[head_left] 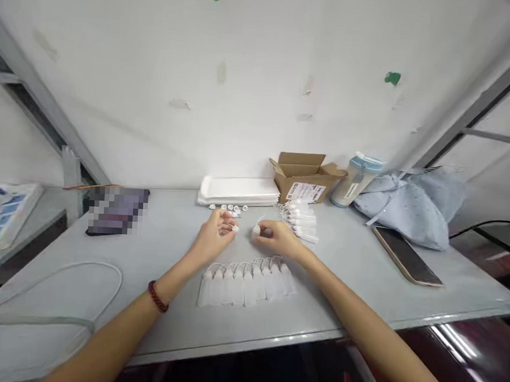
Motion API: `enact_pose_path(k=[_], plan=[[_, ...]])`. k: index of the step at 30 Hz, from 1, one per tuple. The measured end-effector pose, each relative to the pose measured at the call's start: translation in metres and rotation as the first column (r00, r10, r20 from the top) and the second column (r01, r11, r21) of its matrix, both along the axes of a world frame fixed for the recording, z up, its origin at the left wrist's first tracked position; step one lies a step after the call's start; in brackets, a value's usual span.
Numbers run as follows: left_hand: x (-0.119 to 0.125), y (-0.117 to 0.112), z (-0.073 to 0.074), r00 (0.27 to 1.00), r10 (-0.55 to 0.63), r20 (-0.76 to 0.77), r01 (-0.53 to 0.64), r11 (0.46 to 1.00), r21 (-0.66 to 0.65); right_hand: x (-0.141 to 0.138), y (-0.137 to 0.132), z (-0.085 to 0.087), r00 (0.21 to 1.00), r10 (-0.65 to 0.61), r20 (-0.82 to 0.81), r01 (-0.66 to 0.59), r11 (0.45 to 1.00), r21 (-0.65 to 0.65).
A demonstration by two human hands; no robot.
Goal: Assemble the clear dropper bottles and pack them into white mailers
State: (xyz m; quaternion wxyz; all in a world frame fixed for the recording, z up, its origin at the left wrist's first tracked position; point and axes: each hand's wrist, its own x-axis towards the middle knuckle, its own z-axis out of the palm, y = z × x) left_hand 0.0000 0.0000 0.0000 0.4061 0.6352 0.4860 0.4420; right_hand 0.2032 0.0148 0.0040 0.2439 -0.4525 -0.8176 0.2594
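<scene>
My left hand [214,233] is closed in a pinch on a small white cap [235,229] above the table. Opposite it, my right hand [281,238] grips a small white round-topped piece [255,231] with a thin pale strand rising from it; fingers hide much of it. The two pieces are apart. Nearer me lies a row of slim translucent white tubes [247,286] with looped white cords at their far ends. More such tubes [302,221] lie in a stack beyond my right hand. Several loose white caps [231,207] sit beyond my left hand.
White flat trays [240,190] are stacked against the wall, beside an open cardboard box [304,179]. Rightward stand a blue-lidded jug [354,182], a pale blue cloth bag [408,207] and a phone [405,257]. At left are a dark pouch [119,209] and a white cable [84,263].
</scene>
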Motion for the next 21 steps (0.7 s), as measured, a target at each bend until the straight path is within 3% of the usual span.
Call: enact_pose_path(k=[4, 12, 21], plan=[[0.004, -0.003, 0.000, 0.999, -0.045, -0.016, 0.045, 0.999, 0.011, -0.003, -0.002, -0.001, 0.998, 0.053, 0.025, -0.054, 0.999, 0.005], [0.006, -0.008, 0.008, 0.997, -0.055, 0.047, 0.058, 0.997, -0.044, -0.005, -0.009, 0.001, 0.991, 0.099, -0.087, -0.097, 0.995, 0.029], [0.005, -0.012, 0.006, 0.993, -0.094, 0.076, 0.092, 0.995, 0.034, -0.005, -0.016, 0.004, 0.985, 0.109, -0.132, -0.111, 0.994, -0.002]])
